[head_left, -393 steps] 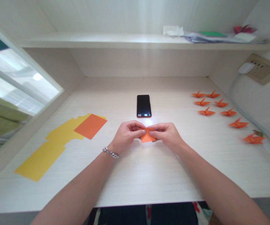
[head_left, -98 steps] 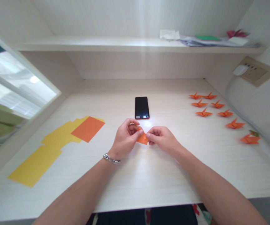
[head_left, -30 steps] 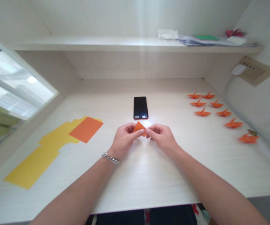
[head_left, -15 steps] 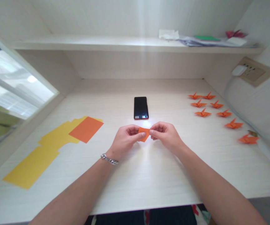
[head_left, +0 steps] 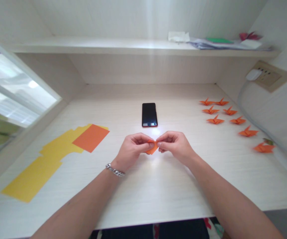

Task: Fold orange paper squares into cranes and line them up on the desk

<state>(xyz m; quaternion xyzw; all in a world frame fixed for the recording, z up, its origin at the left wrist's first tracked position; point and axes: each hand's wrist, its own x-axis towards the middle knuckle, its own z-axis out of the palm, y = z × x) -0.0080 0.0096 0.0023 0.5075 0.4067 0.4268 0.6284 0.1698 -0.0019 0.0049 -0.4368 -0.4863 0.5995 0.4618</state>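
A small folded piece of orange paper (head_left: 153, 149) is held just above the desk, between my two hands. My left hand (head_left: 135, 146) is closed on its left side, thumb on top. From the other side, my right hand (head_left: 174, 142) pinches the right edge between thumb and forefinger. The fingers cover much of the paper, so its full folded shape is hidden. Just beyond my hands lies a black phone (head_left: 149, 114). Several orange origami cranes (head_left: 215, 119) stand to the right. An orange square sheet (head_left: 91, 138) rests on yellow sheets (head_left: 32, 177) at the left.
Above the back of the desk (head_left: 143, 199) runs a shelf (head_left: 96, 48) bearing papers (head_left: 208, 44). At the right wall, a cable (head_left: 243, 96) comes from a plug in the wall socket (head_left: 270, 75) and runs behind the cranes.
The orange paper has tipped, and its upper part is folded lower, showing less of its face. My right hand has shifted slightly left, closer to my left thumb.
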